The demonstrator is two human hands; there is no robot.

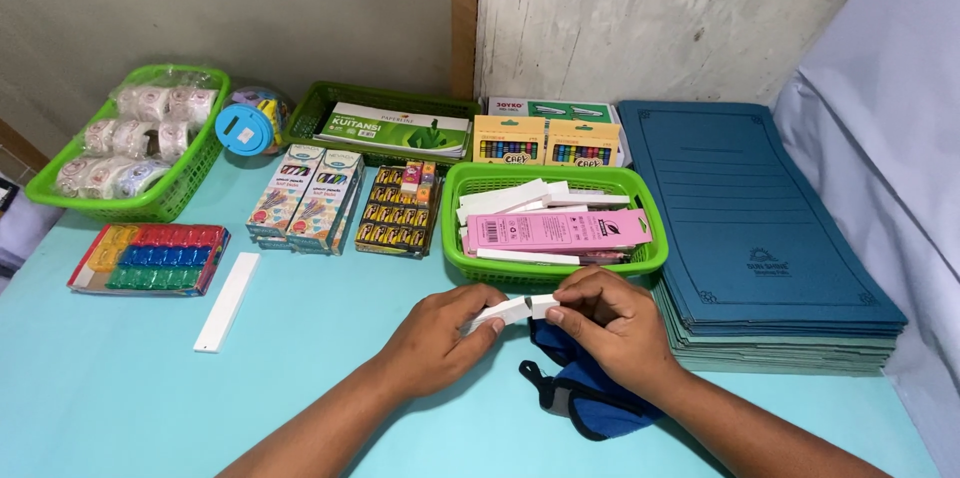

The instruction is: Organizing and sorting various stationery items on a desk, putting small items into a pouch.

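My left hand (442,336) and my right hand (612,326) both grip a slim white box (516,310), holding it lengthwise just above the light blue table (120,388). Each hand pinches one end. Directly behind my hands stands a green basket (452,238) filled with similar white boxes and a pink box (556,231). Under my right wrist lies a blue and black cloth (585,400). A second slim white box (227,301) lies loose on the table to the left.
A tall stack of blue folders (750,218) sits at right. Crayon boxes (545,141), pencil packs (305,198), an eraser tray (398,210), coloured sharpeners (152,258), a green basket of tape rolls (130,143) and another with receipt books (398,130) line the back.
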